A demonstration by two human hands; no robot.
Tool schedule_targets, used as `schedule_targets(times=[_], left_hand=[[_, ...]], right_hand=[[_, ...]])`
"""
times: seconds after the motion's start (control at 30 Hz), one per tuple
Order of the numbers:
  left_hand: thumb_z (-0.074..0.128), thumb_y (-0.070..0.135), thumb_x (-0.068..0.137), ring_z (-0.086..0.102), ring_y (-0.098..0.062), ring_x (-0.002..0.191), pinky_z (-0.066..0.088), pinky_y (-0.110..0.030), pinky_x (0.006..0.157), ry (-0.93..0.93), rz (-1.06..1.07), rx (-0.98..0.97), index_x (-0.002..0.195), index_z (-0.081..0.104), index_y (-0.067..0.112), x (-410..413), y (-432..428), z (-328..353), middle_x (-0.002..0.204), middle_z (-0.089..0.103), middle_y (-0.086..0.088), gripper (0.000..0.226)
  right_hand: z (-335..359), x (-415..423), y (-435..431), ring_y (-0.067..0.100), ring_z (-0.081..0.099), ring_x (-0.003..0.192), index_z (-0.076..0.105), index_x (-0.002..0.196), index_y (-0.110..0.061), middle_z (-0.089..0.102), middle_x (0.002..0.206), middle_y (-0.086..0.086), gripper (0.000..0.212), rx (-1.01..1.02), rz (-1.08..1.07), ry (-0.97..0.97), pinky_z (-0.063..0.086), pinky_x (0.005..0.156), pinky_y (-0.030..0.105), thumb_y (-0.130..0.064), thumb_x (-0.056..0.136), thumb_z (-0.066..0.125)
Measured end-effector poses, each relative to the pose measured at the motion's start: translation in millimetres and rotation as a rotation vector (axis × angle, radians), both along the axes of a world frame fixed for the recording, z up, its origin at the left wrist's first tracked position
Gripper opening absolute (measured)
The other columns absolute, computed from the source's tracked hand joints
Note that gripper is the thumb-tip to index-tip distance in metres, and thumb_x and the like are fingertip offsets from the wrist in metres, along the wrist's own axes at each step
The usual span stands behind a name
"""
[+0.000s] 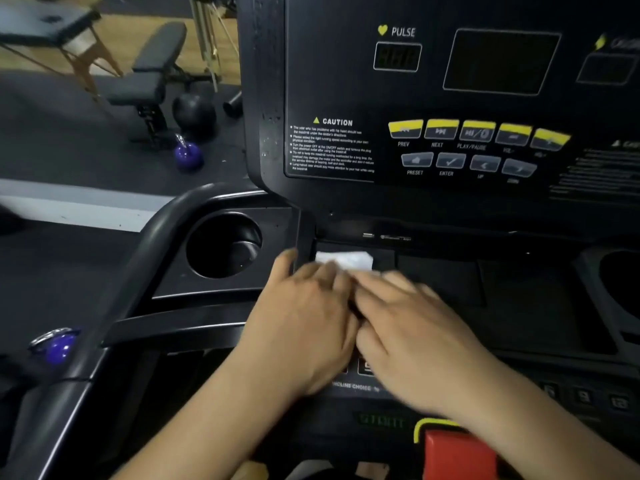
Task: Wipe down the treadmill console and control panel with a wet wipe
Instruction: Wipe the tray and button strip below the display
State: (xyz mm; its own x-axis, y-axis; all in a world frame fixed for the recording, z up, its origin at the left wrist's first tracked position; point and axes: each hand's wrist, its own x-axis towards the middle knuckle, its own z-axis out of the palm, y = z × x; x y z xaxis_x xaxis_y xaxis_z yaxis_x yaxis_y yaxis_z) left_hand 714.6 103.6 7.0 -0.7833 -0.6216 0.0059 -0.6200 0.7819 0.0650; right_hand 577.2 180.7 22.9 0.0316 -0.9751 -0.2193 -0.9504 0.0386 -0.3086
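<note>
A white wipe (pixel 346 260) is pressed onto the flat tray of the treadmill console (pixel 512 292), just below the upright control panel (pixel 346 81) and to the right of the round cup holder (pixel 223 244). The left hand (pixel 304 317) is laid flat, its fingers stretched forward onto the wipe's near edge and its thumb spread toward the cup holder. The right hand (pixel 415 334) is set against it, fingers likewise extended onto the wipe, though blurred. A red stop button (pixel 457 452) is seen beside the right wrist.
</note>
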Motion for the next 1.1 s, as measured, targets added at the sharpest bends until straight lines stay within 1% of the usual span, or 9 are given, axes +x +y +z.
schedule_targets(times=[0.1, 0.23, 0.37, 0.53, 0.6, 0.77, 0.93, 1.03, 1.1], left_hand=[[0.024, 0.034, 0.091, 0.066, -0.028, 0.11, 0.023, -0.057, 0.112, -0.057, 0.021, -0.034, 0.125, 0.061, 0.006, -9.9, -14.2, 0.8, 0.115, 0.071, -0.011, 0.057], [0.033, 0.035, 0.09, 0.069, -0.029, 0.108, 0.036, -0.064, 0.108, -0.073, -0.075, -0.034, 0.11, 0.074, 0.006, 9.1, 5.8, 3.2, 0.108, 0.074, -0.013, 0.054], [0.032, 0.032, 0.088, 0.063, -0.033, 0.117, 0.039, -0.061, 0.107, -0.111, -0.063, -0.068, 0.112, 0.073, 0.005, -4.1, -13.7, -1.5, 0.114, 0.071, -0.017, 0.054], [0.034, 0.033, 0.09, 0.068, -0.026, 0.101, 0.047, -0.054, 0.101, -0.067, -0.158, -0.023, 0.106, 0.073, 0.011, 11.7, 2.1, 3.1, 0.097, 0.072, -0.009, 0.048], [0.035, 0.036, 0.09, 0.069, -0.027, 0.107, 0.049, -0.056, 0.099, -0.085, -0.143, -0.035, 0.113, 0.072, 0.008, 20.1, 10.8, 0.8, 0.108, 0.074, -0.013, 0.052], [0.004, 0.043, 0.085, 0.044, -0.029, 0.139, 0.018, -0.056, 0.118, -0.231, -0.106, -0.044, 0.149, 0.038, 0.008, -0.6, -8.8, 10.6, 0.145, 0.051, -0.015, 0.08], [0.037, 0.038, 0.083, 0.068, -0.02, 0.081, 0.05, -0.053, 0.098, -0.115, -0.231, -0.102, 0.095, 0.074, 0.018, 17.0, 16.0, 17.3, 0.086, 0.073, -0.002, 0.044], [0.012, 0.038, 0.082, 0.062, -0.025, 0.115, 0.025, -0.053, 0.116, -0.225, -0.168, -0.108, 0.135, 0.057, 0.012, 5.4, 1.3, 11.2, 0.12, 0.067, -0.01, 0.074], [0.008, 0.038, 0.088, 0.046, -0.026, 0.134, 0.012, -0.047, 0.121, -0.332, -0.112, -0.108, 0.149, 0.037, 0.011, -5.0, -4.3, 16.2, 0.14, 0.054, -0.011, 0.073]], right_hand=[[-3.7, -3.1, -18.9, 0.012, 0.024, 0.138, 0.043, 0.141, -0.022, 0.022, 0.159, -0.01, 0.075, -0.015, -0.044, 0.105, 0.03, 0.11, 0.042, -0.043, 0.079, 0.005], [0.9, 9.0, 8.8, 0.016, 0.039, 0.131, 0.054, 0.138, -0.019, 0.04, 0.152, -0.006, 0.067, 0.002, -0.011, 0.133, 0.034, 0.109, 0.049, -0.042, 0.085, 0.019], [-4.4, 0.8, -12.3, 0.008, -0.006, 0.149, 0.016, 0.156, -0.021, 0.001, 0.165, -0.01, 0.083, 0.07, -0.004, 0.128, 0.001, 0.122, 0.05, -0.045, 0.078, 0.0], [10.1, 7.7, 5.8, 0.002, -0.005, 0.149, 0.016, 0.156, -0.022, 0.0, 0.164, -0.01, 0.072, 0.16, 0.065, 0.043, -0.004, 0.122, 0.039, -0.043, 0.088, 0.006], [13.6, 9.4, 13.4, 0.0, -0.005, 0.148, 0.015, 0.156, -0.022, -0.001, 0.164, -0.012, 0.07, 0.201, 0.072, 0.036, -0.008, 0.121, 0.038, -0.043, 0.09, 0.009], [7.0, -0.1, -22.1, 0.003, 0.011, 0.148, 0.025, 0.154, -0.02, 0.014, 0.163, -0.01, 0.057, 0.074, -0.015, 0.035, 0.001, 0.122, 0.044, -0.031, 0.098, 0.027], [12.8, 8.1, 9.6, 0.002, 0.033, 0.138, 0.042, 0.143, -0.027, 0.037, 0.154, -0.014, 0.052, 0.102, 0.072, -0.04, 0.002, 0.123, 0.044, -0.035, 0.096, 0.021], [6.3, 1.8, -10.3, 0.003, 0.019, 0.146, 0.026, 0.153, -0.023, 0.022, 0.162, -0.01, 0.055, 0.078, 0.008, 0.003, 0.0, 0.122, 0.047, -0.031, 0.098, 0.025], [5.7, 0.5, -21.1, 0.005, 0.01, 0.149, 0.019, 0.156, -0.02, 0.012, 0.164, -0.008, 0.058, 0.075, -0.034, 0.025, -0.001, 0.122, 0.046, -0.029, 0.099, 0.027]])
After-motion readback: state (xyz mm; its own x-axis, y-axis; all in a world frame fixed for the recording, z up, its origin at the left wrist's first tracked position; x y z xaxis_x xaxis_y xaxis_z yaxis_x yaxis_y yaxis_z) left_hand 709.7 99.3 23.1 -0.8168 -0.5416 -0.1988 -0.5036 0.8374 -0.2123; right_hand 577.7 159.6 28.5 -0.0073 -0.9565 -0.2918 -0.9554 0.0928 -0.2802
